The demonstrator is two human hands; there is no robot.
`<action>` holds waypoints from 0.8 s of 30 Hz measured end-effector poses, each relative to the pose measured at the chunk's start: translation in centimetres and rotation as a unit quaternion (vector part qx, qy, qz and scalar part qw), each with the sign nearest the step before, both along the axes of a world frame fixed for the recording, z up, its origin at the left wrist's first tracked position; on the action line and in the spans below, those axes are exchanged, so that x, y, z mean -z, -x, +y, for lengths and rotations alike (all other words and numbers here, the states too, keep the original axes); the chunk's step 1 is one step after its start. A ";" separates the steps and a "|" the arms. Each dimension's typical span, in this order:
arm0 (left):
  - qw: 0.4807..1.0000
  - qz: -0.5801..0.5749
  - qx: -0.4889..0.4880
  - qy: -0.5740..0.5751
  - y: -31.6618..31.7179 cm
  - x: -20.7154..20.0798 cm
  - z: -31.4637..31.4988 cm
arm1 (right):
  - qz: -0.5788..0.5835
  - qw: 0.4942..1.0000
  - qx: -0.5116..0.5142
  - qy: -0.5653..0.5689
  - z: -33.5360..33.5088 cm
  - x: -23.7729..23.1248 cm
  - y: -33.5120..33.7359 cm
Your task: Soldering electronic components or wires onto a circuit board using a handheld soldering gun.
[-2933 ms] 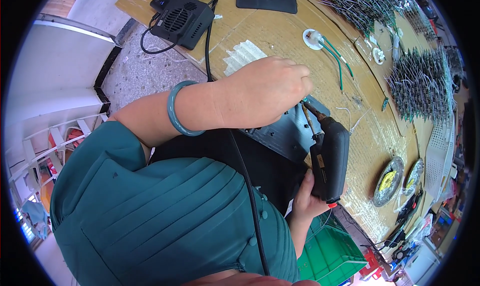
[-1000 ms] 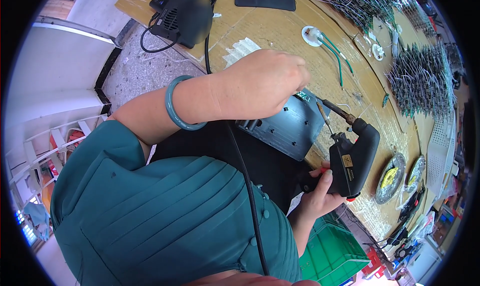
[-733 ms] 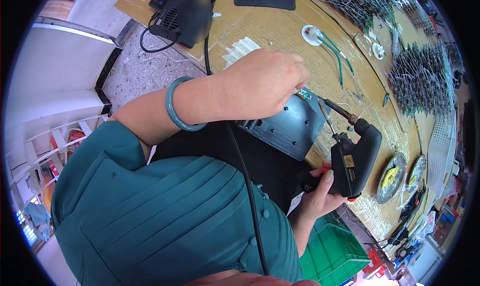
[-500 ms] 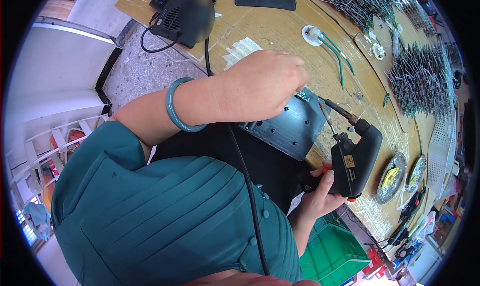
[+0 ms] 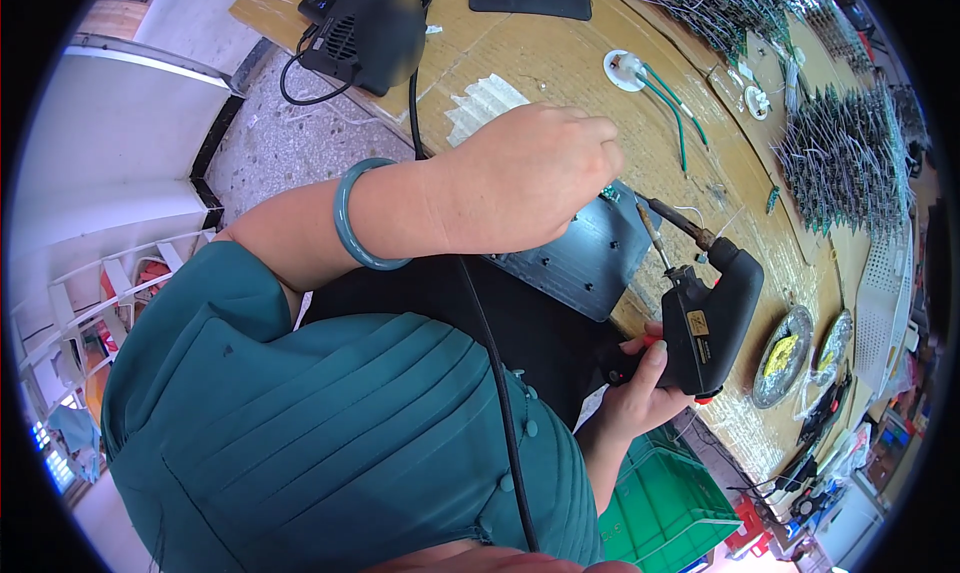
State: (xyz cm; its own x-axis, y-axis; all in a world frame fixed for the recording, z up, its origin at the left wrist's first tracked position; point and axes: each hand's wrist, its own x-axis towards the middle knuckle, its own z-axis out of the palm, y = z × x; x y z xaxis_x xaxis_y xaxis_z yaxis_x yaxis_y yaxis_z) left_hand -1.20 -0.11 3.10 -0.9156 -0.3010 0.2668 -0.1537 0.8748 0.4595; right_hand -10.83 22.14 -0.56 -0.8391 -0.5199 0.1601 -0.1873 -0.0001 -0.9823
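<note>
My left hand [image 5: 535, 178], with a grey-green bangle [image 5: 350, 213] on its wrist, is closed above a dark plate [image 5: 590, 263]. Its fingertips are turned away, so what they pinch is hidden. A small green circuit board [image 5: 609, 194] peeks out right beside those fingers, over the plate's far edge. Several little black pegs stick up from the plate. Wrapped round the handle of a black soldering gun [image 5: 710, 323] is my right hand [image 5: 642, 393], thumb near a red trigger. The gun's thin metal tip [image 5: 648, 223] and a dark tube [image 5: 675, 216] point toward the plate's right edge.
A black power unit [image 5: 350, 38] with a cable stands at the far left. Bundles of wired circuit boards [image 5: 840, 163] fill the right. A white round part with green wires [image 5: 625, 71] and a foil dish [image 5: 783, 358] lie on the table; a green crate [image 5: 665, 503] is below.
My left hand has shifted slightly right and lifted a little from the plate, uncovering its edge. My right hand and the soldering gun stay in place.
</note>
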 end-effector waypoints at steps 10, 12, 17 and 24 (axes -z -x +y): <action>1.000 0.010 0.002 0.015 0.2 0.0 0.2 | -0.001 1.000 -0.002 -0.010 0.1 -0.1 -0.1; 1.000 -0.007 0.003 0.014 0.2 0.0 0.1 | -0.001 1.000 -0.002 -0.007 0.0 -0.1 -0.1; 1.000 0.012 0.004 -0.002 0.0 0.2 0.0 | 0.006 1.000 -0.010 -0.009 0.2 -0.1 0.0; 1.000 0.003 0.002 -0.017 0.0 0.1 0.0 | 0.033 0.999 -0.003 -0.034 0.9 1.1 0.1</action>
